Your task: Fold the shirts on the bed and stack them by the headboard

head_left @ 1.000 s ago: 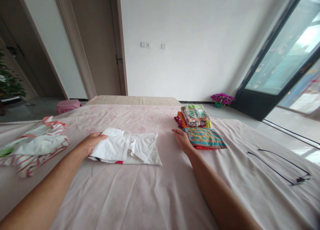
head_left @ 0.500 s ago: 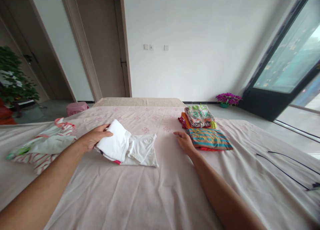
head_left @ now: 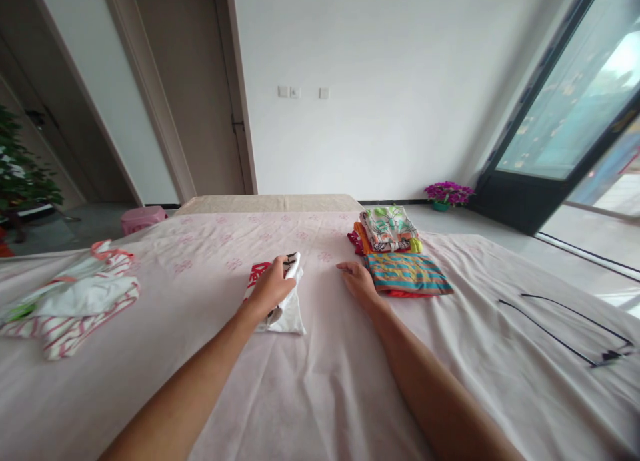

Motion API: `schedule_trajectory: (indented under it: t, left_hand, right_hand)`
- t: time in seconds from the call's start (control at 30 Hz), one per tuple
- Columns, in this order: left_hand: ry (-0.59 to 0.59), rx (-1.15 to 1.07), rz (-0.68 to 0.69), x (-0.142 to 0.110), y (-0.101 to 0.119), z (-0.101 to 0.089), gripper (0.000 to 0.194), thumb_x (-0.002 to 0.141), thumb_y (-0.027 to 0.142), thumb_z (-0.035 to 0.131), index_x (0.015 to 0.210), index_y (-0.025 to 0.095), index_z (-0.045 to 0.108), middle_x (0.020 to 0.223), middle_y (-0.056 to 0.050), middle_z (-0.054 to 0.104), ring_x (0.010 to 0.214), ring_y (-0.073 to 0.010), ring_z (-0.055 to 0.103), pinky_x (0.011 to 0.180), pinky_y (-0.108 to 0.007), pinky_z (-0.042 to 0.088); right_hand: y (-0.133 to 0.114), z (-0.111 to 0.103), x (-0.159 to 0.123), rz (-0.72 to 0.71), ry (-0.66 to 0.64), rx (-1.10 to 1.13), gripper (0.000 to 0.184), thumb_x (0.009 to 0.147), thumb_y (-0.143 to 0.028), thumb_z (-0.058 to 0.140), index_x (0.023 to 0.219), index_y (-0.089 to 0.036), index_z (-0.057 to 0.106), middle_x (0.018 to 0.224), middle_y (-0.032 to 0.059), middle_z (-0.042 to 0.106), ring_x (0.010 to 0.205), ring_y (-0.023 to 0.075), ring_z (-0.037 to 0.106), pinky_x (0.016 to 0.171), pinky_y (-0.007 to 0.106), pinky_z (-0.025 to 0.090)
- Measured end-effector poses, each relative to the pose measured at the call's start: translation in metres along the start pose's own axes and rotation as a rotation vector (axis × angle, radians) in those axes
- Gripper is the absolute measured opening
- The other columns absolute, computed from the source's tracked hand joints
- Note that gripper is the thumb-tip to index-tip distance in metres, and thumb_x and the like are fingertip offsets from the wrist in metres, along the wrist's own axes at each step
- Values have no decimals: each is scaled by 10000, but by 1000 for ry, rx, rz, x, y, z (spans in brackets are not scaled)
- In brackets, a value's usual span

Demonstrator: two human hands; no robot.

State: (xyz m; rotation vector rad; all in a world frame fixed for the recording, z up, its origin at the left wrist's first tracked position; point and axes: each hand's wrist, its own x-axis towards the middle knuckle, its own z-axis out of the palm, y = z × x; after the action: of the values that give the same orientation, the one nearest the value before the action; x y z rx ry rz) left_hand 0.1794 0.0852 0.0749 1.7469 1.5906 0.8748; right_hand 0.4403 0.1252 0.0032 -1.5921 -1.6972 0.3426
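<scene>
A white T-shirt (head_left: 290, 315) with red lettering lies folded over on itself on the pale pink cloth (head_left: 320, 394). My left hand (head_left: 273, 282) is closed on its folded edge, fingers wrapped over the top, hiding part of the print. My right hand (head_left: 359, 281) rests on the cloth with nothing in it, its fingers loosely extended and apart from the shirt. Just beyond its right side lies a folded teal-and-brown striped garment (head_left: 410, 274). Behind that sits a pile of folded clothes (head_left: 390, 229), a patterned white one on top.
A loose heap of white and red-striped clothing (head_left: 85, 291) lies at the left. Black-framed glasses (head_left: 607, 355) lie at the right with their arms extended. Past the covered surface stand a pink stool (head_left: 144, 219), a pot of purple flowers (head_left: 447, 194) and a leafy plant (head_left: 25, 167).
My left hand has swung right, folding the T-shirt's left part over the rest, so red lettering now shows. My right hand stays beside the striped garment. The whole view has shifted slightly.
</scene>
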Motion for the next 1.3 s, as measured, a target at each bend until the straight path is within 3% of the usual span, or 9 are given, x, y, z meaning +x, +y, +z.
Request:
schedule_trajectory:
  t: [0.13, 0.27, 0.47, 0.63, 0.77, 0.9, 1.03, 1.17, 1.3]
  left_hand:
    - [13, 103, 18, 0, -4, 29, 575, 725, 119, 571, 1297, 141, 514, 1050, -137, 694, 958, -231, 649, 792, -304, 450]
    - [5, 138, 62, -10, -3, 38, 465, 833, 258, 559, 1279, 126, 539, 1153, -163, 654, 1064, -248, 621, 905, -347, 457]
    - [-58, 513, 504, -54, -14, 39, 498, 954, 393, 436, 1370, 126, 499, 1428, -172, 521, 1364, -272, 435, 1143, -446, 320]
    - [-125, 694, 598, -74, -32, 40, 632, 924, 530, 482, 1451, 185, 429, 1566, -149, 360, 1468, -315, 275, 1196, -533, 220]
    - [-125, 685, 637, -78, -33, 32, 537, 904, 373, 581, 1397, 189, 477, 1502, -119, 459, 1416, -291, 372, 1174, -492, 304]
    - [-73, 690, 649, -83, -30, 23, 286, 914, 131, 500, 1176, 187, 599, 1230, -78, 635, 1157, -227, 582, 1014, -407, 471]
    - [-90, 738, 688, -84, -29, 11, 231, 920, 86, 442, 1008, 196, 624, 993, -54, 649, 952, -222, 608, 850, -388, 511]
    - [-150, 753, 738, -84, -38, -9, 224, 857, 47, 488, 964, 197, 615, 984, -47, 639, 930, -224, 590, 823, -370, 489]
    - [-250, 670, 767, -91, -53, -43, 304, 767, -9, 492, 942, 205, 616, 969, -27, 649, 940, -201, 595, 843, -332, 463]
  right_hand:
    - [-3, -2, -1, -4, -3, -8, 388, 745, -64, 494, 1009, -177, 755, 1054, 62, 734, 1032, 200, 656, 975, 306, 464]
    - [-3, -1, -1, -18, -3, -24, 389, 743, -65, 492, 1008, -174, 756, 1053, 58, 734, 1034, 195, 653, 977, 298, 461]
    - [-3, 1, -1, -47, 26, -77, 396, 763, -72, 477, 1037, -171, 746, 1076, 72, 726, 1050, 199, 641, 994, 309, 448]
    - [-19, 4, -9, -186, -19, -176, 413, 825, -125, 506, 1184, -220, 687, 1246, 62, 664, 1188, 227, 563, 1060, 383, 394]
    - [-37, 12, -19, -324, -95, -160, 396, 900, -178, 472, 1258, -215, 638, 1309, 78, 628, 1219, 211, 545, 1061, 377, 397]
    - [-49, 24, -24, -356, -128, -122, 412, 930, -210, 451, 1316, -174, 591, 1349, 104, 598, 1246, 207, 529, 1083, 358, 378]
    - [-64, 33, -21, -283, -172, -129, 433, 938, -226, 442, 1352, -164, 553, 1365, 104, 588, 1244, 200, 534, 1065, 316, 377]
    - [-92, 37, -15, -199, -257, -254, 376, 967, -292, 404, 1261, -200, 618, 1196, 87, 687, 1131, 217, 595, 982, 318, 406]
    - [-118, 41, -20, -84, -324, -291, 444, 891, -279, 492, 1323, -222, 582, 1110, 60, 719, 1078, 221, 620, 901, 304, 434]
